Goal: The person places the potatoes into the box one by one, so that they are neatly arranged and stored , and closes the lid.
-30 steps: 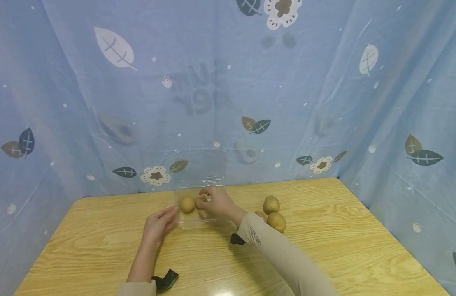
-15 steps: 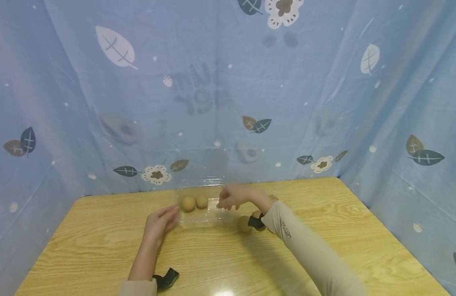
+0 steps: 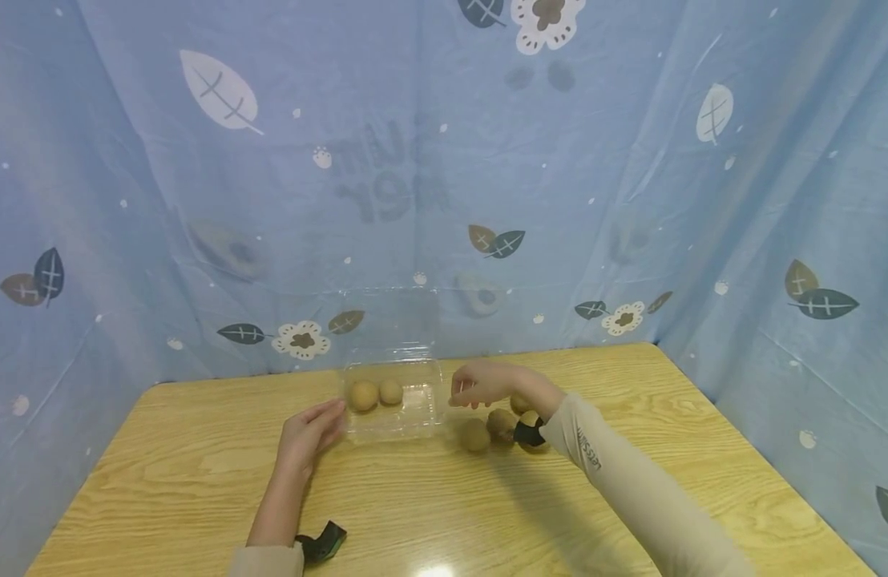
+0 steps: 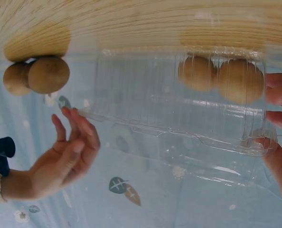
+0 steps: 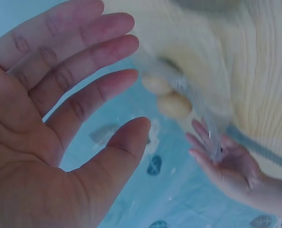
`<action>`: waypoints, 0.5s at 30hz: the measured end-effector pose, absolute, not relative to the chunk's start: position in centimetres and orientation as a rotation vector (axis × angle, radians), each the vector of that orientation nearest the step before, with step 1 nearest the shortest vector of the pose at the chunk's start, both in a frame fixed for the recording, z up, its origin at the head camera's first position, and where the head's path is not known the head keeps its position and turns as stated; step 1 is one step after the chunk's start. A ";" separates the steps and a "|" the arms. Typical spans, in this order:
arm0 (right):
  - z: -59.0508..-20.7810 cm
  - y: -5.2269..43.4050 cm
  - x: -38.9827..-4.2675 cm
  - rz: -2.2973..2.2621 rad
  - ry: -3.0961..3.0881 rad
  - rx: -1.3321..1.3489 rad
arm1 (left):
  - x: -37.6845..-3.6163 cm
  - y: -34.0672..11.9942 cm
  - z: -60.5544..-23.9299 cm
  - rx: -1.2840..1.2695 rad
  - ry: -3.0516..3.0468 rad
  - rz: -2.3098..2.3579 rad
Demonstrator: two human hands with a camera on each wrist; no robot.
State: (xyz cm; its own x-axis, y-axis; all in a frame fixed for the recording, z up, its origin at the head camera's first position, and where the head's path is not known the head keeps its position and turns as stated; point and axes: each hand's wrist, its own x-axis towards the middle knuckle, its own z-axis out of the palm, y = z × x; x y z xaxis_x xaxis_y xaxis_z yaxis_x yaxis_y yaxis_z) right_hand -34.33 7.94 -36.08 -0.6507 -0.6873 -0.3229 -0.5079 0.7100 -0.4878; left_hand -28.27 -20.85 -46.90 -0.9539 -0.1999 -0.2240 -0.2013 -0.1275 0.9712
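- Pulling away from the clear plastic box (image 3: 393,401), the right hand (image 3: 480,383) now hovers between the box's right wall and the loose fruit — a second ago it was inside the box, setting down a second brown fruit.
- Its grip is empty: the fingers are spread and relaxed, as the right wrist view (image 5: 60,109) plainly shows, with nothing in the palm.
- Two round brown fruits (image 3: 375,394) now lie side by side in the box's far left corner, touching or nearly so; a second ago only one lay free there while the other was under the fingers.
- The left hand (image 3: 310,433) has not moved — it rests on the surface with straight fingers against the box's left wall, steadying it rather than clasping it; the left wrist view shows its fingertips (image 4: 278,109) at the box's edge.
- The box stands near the far edge of the surface (image 3: 199,481), its lid (image 3: 389,320) tipped up and open behind it.
- Three more fruits (image 3: 498,425) lie in a cluster on the surface just right of the box, below the right hand and near its wrist strap.
- Judged from this, one placement is finished and the loose cluster is what remains outside the box.
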 end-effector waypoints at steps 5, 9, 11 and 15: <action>-36.7 10.5 -34.5 -0.476 2.506 -0.957 | -28.3 -20.9 -47.0 -0.468 2.076 2.310; -37.4 12.7 -34.6 -0.485 2.586 -0.932 | -28.4 -20.8 -47.0 -0.465 2.078 2.307; -37.7 13.7 -34.7 -0.521 2.609 -0.904 | -28.4 -20.8 -47.0 -0.465 2.076 2.308; -38.2 15.0 -35.1 -0.559 2.684 -0.863 | -28.3 -20.8 -46.9 -0.472 2.097 2.287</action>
